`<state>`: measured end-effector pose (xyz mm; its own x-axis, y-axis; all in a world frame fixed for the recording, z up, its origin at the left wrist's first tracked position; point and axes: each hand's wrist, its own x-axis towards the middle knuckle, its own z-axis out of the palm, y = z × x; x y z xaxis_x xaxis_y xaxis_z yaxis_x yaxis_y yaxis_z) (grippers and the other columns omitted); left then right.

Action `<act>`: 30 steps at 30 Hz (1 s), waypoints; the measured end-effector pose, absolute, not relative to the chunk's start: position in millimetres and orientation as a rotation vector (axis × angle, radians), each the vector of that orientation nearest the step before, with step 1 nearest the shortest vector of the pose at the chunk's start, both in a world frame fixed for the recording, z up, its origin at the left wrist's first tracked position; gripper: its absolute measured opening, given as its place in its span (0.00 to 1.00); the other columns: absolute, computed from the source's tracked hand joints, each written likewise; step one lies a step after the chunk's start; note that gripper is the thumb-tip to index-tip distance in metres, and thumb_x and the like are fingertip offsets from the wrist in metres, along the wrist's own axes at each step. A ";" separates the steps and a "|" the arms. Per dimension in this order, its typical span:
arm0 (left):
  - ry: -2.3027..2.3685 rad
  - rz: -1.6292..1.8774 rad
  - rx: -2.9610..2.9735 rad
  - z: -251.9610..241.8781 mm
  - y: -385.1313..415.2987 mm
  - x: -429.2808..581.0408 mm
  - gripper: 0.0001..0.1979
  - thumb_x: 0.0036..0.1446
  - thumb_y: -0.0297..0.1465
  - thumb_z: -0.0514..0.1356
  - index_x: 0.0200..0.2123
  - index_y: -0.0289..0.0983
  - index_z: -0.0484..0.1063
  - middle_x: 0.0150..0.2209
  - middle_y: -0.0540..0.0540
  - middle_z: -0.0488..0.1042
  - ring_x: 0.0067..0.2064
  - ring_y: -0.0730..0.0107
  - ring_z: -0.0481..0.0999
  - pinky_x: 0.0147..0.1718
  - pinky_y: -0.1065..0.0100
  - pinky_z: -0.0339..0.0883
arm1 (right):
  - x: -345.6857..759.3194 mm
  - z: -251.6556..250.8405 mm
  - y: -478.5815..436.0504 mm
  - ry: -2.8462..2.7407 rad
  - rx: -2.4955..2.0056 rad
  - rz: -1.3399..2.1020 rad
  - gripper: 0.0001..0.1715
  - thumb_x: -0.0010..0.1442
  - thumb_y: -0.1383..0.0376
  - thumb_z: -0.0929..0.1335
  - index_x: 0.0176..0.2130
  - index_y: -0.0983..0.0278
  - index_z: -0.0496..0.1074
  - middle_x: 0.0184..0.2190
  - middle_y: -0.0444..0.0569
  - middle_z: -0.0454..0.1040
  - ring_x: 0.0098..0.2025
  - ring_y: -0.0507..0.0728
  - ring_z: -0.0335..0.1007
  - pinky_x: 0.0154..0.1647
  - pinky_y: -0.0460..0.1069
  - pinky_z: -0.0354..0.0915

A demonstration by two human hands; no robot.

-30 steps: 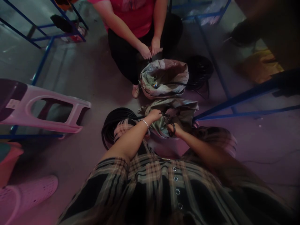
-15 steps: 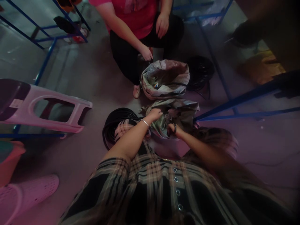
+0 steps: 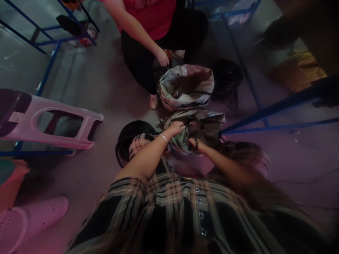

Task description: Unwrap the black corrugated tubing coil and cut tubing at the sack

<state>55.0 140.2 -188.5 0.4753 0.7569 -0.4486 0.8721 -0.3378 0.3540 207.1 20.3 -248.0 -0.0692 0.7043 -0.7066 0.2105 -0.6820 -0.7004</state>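
Both apart: L hand (image 3: 177,127) is gripping blk cable (image 3: 132,129), R hand (image 3: 194,143) is holding dark tool (type unclear); keep cable steady w/ L.

A crumpled, grey-green sack (image 3: 213,128) slumps on the floor before me, its mouth gaping upward. Just left of the sack lies a coiled black hose (image 3: 136,127), loops stacked, one length stretching over to the sack's mouth.

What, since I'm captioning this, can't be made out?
In the head view:
Black cable: stretch within the left hand, covered by it.
Right hand: what it holds, if anything, too dark and small.
Nearer sack: its bottom, in shadow.
Co-worker: head, cut off by the top edge.
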 end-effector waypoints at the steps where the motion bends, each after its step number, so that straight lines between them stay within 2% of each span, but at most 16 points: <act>1: 1.341 -0.271 2.173 -187.8 139.7 55.4 0.18 0.70 0.34 0.55 0.52 0.35 0.82 0.51 0.41 0.83 0.50 0.62 0.79 0.46 0.69 0.68 | 207.5 -248.7 21.5 -0.987 -1.840 1.791 0.12 0.60 0.60 0.66 0.30 0.65 0.72 0.28 0.49 0.76 0.25 0.52 0.67 0.21 0.45 0.55; 13: 1.295 -0.301 2.210 -184.3 136.2 56.9 0.17 0.70 0.34 0.55 0.50 0.35 0.82 0.49 0.41 0.83 0.48 0.63 0.79 0.46 0.69 0.68 | 213.3 -256.7 19.9 -1.034 -1.823 1.743 0.10 0.59 0.60 0.66 0.32 0.64 0.72 0.27 0.48 0.76 0.27 0.54 0.69 0.23 0.45 0.58; 19: 1.281 -0.307 2.208 -186.2 134.6 57.9 0.17 0.69 0.33 0.55 0.49 0.35 0.83 0.48 0.41 0.83 0.48 0.63 0.80 0.46 0.70 0.68 | 211.2 -254.1 19.6 -1.026 -1.849 1.780 0.12 0.58 0.60 0.66 0.28 0.64 0.71 0.23 0.48 0.73 0.24 0.54 0.65 0.22 0.46 0.56; 30: 1.267 -0.354 2.225 -190.3 132.0 59.7 0.17 0.69 0.34 0.56 0.48 0.36 0.83 0.48 0.41 0.83 0.48 0.64 0.80 0.45 0.70 0.68 | 209.4 -234.9 16.1 -1.142 -1.896 1.681 0.14 0.58 0.63 0.64 0.23 0.64 0.72 0.22 0.50 0.75 0.27 0.55 0.68 0.25 0.47 0.58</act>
